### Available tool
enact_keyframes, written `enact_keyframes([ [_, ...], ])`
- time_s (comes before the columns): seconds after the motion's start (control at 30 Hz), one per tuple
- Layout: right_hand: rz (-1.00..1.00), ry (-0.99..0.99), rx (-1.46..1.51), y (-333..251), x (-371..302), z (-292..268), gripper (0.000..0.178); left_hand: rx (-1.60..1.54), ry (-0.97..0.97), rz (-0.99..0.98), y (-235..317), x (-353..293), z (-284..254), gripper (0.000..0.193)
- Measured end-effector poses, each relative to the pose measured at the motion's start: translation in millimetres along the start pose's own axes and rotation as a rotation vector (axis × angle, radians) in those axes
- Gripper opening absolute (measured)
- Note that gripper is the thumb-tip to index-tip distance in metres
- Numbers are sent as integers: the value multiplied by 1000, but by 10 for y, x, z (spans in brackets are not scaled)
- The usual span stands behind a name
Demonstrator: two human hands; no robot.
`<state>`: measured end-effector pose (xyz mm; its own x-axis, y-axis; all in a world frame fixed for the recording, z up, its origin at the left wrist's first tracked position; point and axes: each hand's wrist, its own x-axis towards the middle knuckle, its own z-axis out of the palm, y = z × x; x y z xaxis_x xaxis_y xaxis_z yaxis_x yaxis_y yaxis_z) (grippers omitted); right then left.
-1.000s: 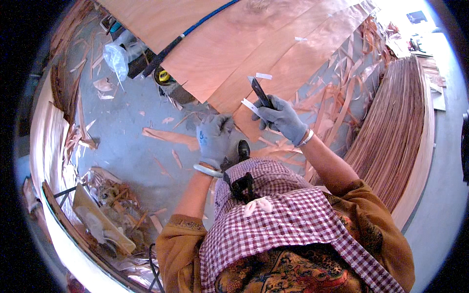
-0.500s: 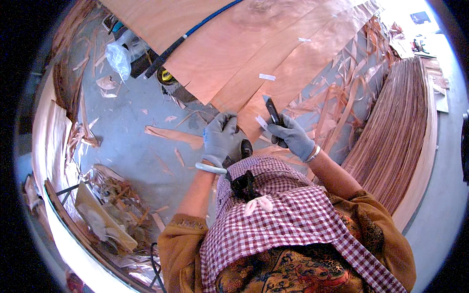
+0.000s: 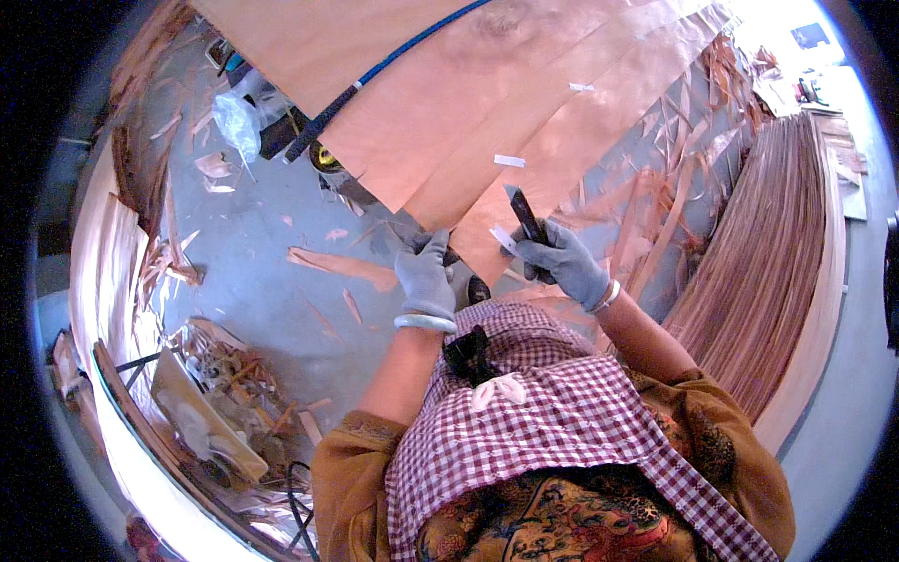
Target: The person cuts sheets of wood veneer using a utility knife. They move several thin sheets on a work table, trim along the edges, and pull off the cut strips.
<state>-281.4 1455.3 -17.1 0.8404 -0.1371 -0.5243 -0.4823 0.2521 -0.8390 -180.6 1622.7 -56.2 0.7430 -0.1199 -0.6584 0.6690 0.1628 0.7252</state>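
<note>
Both my hands wear grey gloves. My right hand (image 3: pixel 565 266) is closed round a black utility knife (image 3: pixel 530 217) whose blade points up and away from me. A short piece of white tape (image 3: pixel 502 240) sticks out from the same fingers. My left hand (image 3: pixel 427 273) pinches the near edge of a thin wood veneer sheet (image 3: pixel 468 122), thumb on top. The sheet is made of strips lying side by side, with a gap between two of them near my left hand. One white tape piece (image 3: pixel 509 161) sits on a strip, and another (image 3: pixel 581 87) lies farther up.
A blue and black hose or rod (image 3: pixel 375 77) lies across the sheet. A stack of dark veneer (image 3: pixel 758 253) stands on the right. Veneer scraps (image 3: pixel 342 265) litter the floor, with a plastic bag (image 3: pixel 239 124) at far left and a scrap heap (image 3: pixel 225 375) at near left.
My left hand has shifted slightly right and down along the sheet's edge, its thumb now pointing more forward. The right hand keeps the knife and tape, almost unmoved.
</note>
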Motion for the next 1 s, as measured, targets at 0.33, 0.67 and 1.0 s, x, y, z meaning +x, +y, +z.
enact_keyframes([
  [0.33,-16,12,22,-115,-130,-65,18,-185,-86,-253,-18,39,-90,31],
  [0.67,38,-18,-41,-26,-248,-221,22,-136,-170,-149,-107,8,-78,8],
  [1.0,75,20,358,131,-192,-79,21,3,-236,-90,77,38,-90,12],
])
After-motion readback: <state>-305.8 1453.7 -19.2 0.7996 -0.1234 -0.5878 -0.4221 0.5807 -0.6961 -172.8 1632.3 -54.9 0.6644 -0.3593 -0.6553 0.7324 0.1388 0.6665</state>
